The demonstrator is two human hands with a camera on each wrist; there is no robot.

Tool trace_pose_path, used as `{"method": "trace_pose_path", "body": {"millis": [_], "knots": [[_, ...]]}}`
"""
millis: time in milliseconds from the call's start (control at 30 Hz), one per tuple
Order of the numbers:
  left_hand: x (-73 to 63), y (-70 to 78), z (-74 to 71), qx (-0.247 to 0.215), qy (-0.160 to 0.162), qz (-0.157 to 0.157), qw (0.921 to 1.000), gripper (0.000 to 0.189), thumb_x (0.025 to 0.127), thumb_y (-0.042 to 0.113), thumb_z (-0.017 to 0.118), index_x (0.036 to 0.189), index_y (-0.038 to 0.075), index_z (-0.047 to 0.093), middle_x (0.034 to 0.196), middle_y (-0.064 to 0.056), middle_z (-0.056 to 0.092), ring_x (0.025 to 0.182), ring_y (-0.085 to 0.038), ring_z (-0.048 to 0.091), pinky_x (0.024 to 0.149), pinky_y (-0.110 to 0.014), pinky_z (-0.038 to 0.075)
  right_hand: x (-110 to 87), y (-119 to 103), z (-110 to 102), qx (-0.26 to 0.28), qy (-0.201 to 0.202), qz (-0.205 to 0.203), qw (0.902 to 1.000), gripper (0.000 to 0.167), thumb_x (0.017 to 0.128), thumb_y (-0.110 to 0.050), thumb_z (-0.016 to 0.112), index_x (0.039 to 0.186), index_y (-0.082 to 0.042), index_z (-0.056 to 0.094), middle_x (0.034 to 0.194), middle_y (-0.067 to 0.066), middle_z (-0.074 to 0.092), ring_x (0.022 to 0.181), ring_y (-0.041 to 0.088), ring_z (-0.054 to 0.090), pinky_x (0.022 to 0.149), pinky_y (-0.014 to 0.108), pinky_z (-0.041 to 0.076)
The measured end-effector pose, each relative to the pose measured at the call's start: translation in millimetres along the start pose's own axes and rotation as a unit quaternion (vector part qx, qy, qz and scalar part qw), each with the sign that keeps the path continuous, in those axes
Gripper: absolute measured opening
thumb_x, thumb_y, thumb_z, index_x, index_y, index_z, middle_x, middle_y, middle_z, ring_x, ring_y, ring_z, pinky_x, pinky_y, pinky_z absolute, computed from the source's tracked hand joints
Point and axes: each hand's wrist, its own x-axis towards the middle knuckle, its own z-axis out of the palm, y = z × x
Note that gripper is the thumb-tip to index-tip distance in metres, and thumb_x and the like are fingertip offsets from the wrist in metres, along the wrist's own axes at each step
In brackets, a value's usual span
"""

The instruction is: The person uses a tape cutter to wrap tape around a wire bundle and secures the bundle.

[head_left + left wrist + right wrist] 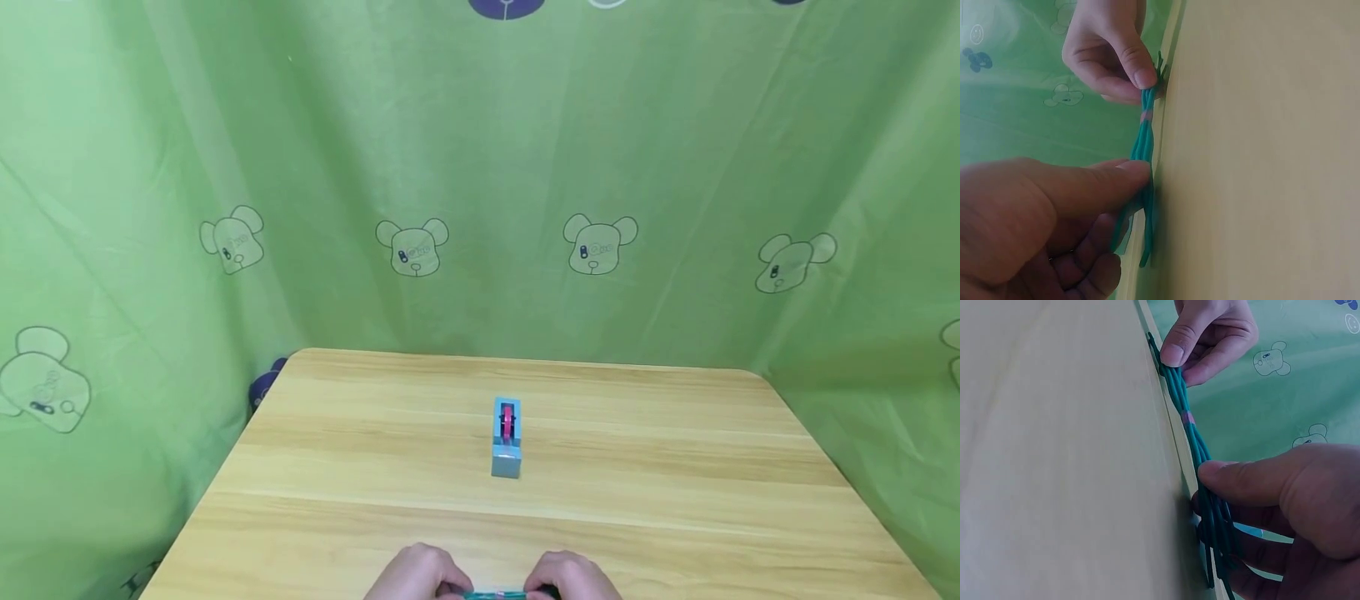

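A bundle of thin green cords point(1198, 447) is stretched between the two hands, low in front of the table's near edge. Pink tape point(1187, 417) is wrapped around its middle. My left hand point(420, 571) pinches one end between thumb and fingers, and in the left wrist view loose cord ends hang past its fingertips. The other end is pinched by my right hand point(572, 575), with several cord ends spreading below its thumb in the right wrist view. Farther back on the table stands a blue tape dispenser point(506, 464) holding a pink roll point(507, 422).
The wooden table point(360, 467) has rounded far corners. A green curtain point(480, 150) printed with bear heads hangs behind it and along both sides. The tape dispenser stands near the table's middle, beyond the hands.
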Motion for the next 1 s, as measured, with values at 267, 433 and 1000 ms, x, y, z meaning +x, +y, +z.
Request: {"method": "trace_pose_path", "body": {"millis": [267, 433, 1000], "knots": [[-1.5, -3.4, 1.0, -0.005, 0.000, 0.001, 1.0000, 0.006, 0.080, 0.015, 0.077, 0.084, 0.013, 0.080, 0.076, 0.018, 0.065, 0.067, 0.008, 0.055, 0.060, -0.011, 0.046, 2.4, 3.8, 3.7, 0.011, 0.006, -0.016, 0.9998, 0.007, 0.083, -0.022, 0.076, 0.077, -0.019, 0.075, 0.078, -0.021, 0.055, 0.072, -0.003, 0.052, 0.065, 0.023, 0.047], [-2.9, -3.0, 2.0, 0.000, 0.008, -0.014, 0.9999, 0.004, 0.079, 0.010, 0.077, 0.082, 0.012, 0.080, 0.078, 0.021, 0.054, 0.066, 0.007, 0.050, 0.057, -0.013, 0.045, 2.5, 5.6, 3.3, 0.009, 0.005, 0.003, 0.9999, 0.006, 0.081, -0.023, 0.077, 0.076, -0.021, 0.075, 0.078, -0.021, 0.055, 0.074, 0.000, 0.049, 0.064, 0.023, 0.043], [-5.3, -8.2, 5.4, -0.089, 0.002, -0.078, 0.9930, 0.011, 0.081, 0.019, 0.080, 0.087, 0.010, 0.080, 0.078, 0.019, 0.057, 0.066, 0.003, 0.054, 0.057, -0.018, 0.048, 5.6, 9.0, -0.4, 0.014, -0.027, 0.026, 0.9992, 0.019, 0.077, -0.033, 0.083, 0.084, -0.017, 0.075, 0.077, -0.017, 0.054, 0.074, 0.003, 0.046, 0.065, 0.023, 0.042]]}}
